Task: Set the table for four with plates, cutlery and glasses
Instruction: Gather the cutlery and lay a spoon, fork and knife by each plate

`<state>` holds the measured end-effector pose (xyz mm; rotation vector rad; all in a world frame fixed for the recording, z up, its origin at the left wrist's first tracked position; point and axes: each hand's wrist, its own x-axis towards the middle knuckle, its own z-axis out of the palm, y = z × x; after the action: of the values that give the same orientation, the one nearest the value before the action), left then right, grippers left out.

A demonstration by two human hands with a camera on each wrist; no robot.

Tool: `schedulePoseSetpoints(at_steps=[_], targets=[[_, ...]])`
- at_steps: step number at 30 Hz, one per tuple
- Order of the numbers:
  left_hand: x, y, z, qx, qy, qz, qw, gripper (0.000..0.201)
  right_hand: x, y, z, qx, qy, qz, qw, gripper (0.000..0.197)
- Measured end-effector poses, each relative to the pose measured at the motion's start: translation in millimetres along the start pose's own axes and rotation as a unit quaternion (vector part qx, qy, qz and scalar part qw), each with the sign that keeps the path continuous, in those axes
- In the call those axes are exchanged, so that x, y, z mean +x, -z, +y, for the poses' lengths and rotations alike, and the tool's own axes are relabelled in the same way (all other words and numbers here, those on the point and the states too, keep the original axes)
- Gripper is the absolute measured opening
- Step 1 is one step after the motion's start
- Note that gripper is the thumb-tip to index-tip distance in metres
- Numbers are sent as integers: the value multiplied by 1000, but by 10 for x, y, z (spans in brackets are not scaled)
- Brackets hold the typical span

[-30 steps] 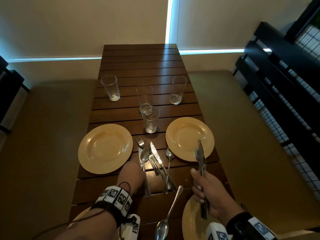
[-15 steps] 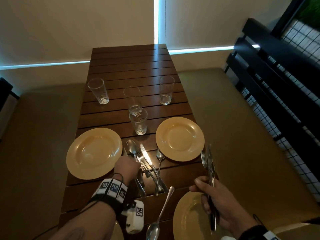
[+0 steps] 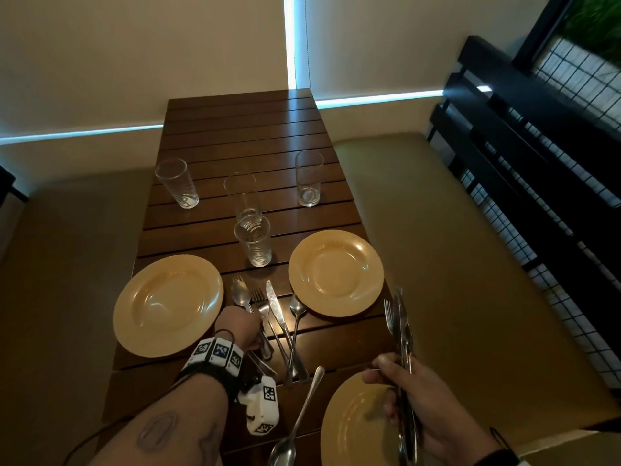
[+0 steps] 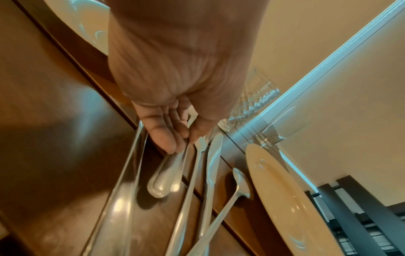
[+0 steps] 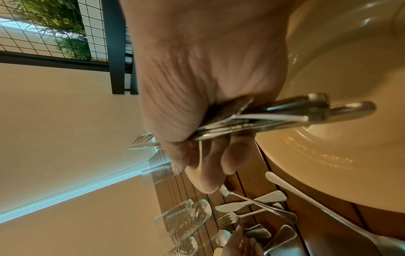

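Your left hand [image 3: 239,326] was down on the loose cutlery [image 3: 276,317] between the two far plates, fingers [image 4: 168,138] pinched together on a handle [image 4: 163,180] lifted just off the wooden table [image 3: 242,136]. Your right hand [image 3: 416,395] was clamped round a bundle of forks and knives [image 3: 400,331], tines up, above the near plate [image 3: 353,422]. One long spoon [image 3: 299,415] lay beside that plate. Left plate [image 3: 168,304] and right plate [image 3: 336,272] sat at the table's edges, four glasses [image 3: 253,240] standing beyond them.
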<state>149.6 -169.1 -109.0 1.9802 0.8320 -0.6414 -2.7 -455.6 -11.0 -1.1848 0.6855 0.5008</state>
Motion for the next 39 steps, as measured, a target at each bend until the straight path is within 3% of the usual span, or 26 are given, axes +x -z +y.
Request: schedulePoseSetpoints(at_steps=[5,8,12,16,19,21,22,25,27,29,33,36,39], targets=[[-622,127,34,-18,-77,-1,997,19,59,-61,-31,34,-20,-12,999,29],[-1133,50,37,0,-125,-63,990,17,112,-179,-40,42,-33,-11,999,27],[-1663,-171,178,89,-209,-164,960,20,126,-448,-37,65,-25,-42,997,28],[-1747,-276,278,150,-280,-134,939,23,133,-615,-20,50,15,-50,997,32],[-1756,-256,278,198,-341,-121,911,9,129,-701,-44,23,45,-37,998,32],[-1792,-196,222,201,-380,-128,894,20,136,-768,-87,19,66,-19,997,30],[-1811,-148,178,163,-382,-140,899,22,140,-797,-122,17,79,-14,997,29],[-1884,36,72,-101,-300,-190,929,18,115,-908,-322,-12,132,-7,991,27],[-1898,127,63,-228,-231,-166,931,11,61,-1009,-485,-55,180,-5,982,29],[-1806,154,69,-313,-165,-166,920,24,-36,-1152,-665,-75,238,-7,968,25],[-1695,135,159,-434,-30,-333,837,58,-257,-1451,-924,-78,326,-55,941,35],[-1781,195,282,-482,-31,-411,773,58,-289,-1583,-952,-74,344,-90,932,40],[-1803,268,371,-520,-31,-449,726,52,-238,-1665,-872,-44,364,-72,928,16]])
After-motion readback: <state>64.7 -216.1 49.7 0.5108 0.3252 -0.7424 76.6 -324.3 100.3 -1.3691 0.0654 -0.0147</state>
